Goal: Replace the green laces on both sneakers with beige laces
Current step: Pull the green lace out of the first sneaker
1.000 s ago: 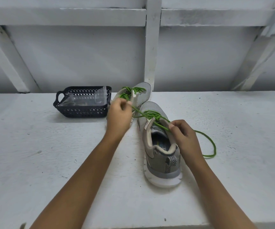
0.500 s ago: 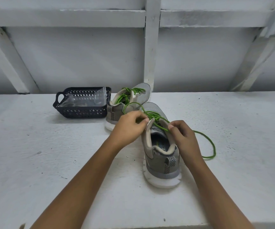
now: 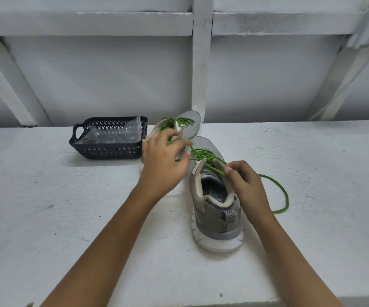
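Left hand [image 3: 163, 160] now up-left of near sneaker [image 3: 216, 214], grip unclear; right hand [image 3: 245, 185], grip on green lace [image 3: 283, 193].

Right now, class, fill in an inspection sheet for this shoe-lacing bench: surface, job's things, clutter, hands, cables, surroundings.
Surface: white painted table, scuffed and speckled.
Job's things: near sneaker, its green lace loosened, one end looped on the table; far sneaker, laced green; beige laces not seen.
Clutter: black basket holding a clear bag.
Hands: left hand blurred over the lacing, grip unclear; right hand pinches the green lace at the near sneaker's collar.
Cables: nothing seen.
Surroundings: white wall with a white post and slanted braces.
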Demonstrator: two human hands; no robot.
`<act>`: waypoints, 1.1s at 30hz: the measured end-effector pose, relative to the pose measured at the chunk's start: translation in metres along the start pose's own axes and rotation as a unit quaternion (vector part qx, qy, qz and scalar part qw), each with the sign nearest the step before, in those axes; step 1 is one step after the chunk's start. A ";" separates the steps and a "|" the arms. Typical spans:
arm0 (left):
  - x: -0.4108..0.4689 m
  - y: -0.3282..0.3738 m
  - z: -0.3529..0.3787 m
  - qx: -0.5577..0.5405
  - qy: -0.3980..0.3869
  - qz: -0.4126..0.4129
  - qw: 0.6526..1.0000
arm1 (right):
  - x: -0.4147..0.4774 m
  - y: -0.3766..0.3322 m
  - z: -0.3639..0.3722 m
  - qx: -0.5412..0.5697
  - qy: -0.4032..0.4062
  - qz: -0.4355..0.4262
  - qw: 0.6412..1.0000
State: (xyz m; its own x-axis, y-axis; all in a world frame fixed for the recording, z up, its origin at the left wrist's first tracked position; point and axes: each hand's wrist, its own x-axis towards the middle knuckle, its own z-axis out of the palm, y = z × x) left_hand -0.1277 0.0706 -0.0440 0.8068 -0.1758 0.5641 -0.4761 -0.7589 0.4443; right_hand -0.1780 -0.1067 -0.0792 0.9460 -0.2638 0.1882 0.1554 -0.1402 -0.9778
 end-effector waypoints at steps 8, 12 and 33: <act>0.002 0.013 0.005 -0.118 -0.127 -0.097 0.980 | 0.000 -0.001 -0.001 0.007 -0.003 0.003 1.000; 0.006 0.001 -0.001 -0.109 -0.019 -0.191 0.975 | 0.000 0.000 -0.001 0.004 -0.008 0.000 1.000; 0.005 0.007 -0.002 -0.259 -0.053 -0.245 0.933 | 0.000 -0.001 -0.002 -0.003 -0.013 -0.002 1.000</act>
State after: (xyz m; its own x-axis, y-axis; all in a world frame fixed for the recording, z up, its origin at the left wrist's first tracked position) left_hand -0.1279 0.0663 -0.0369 0.9889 0.0300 0.1458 -0.1250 -0.3640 0.9230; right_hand -0.1786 -0.1082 -0.0783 0.9525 -0.2387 0.1889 0.1567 -0.1475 -0.9766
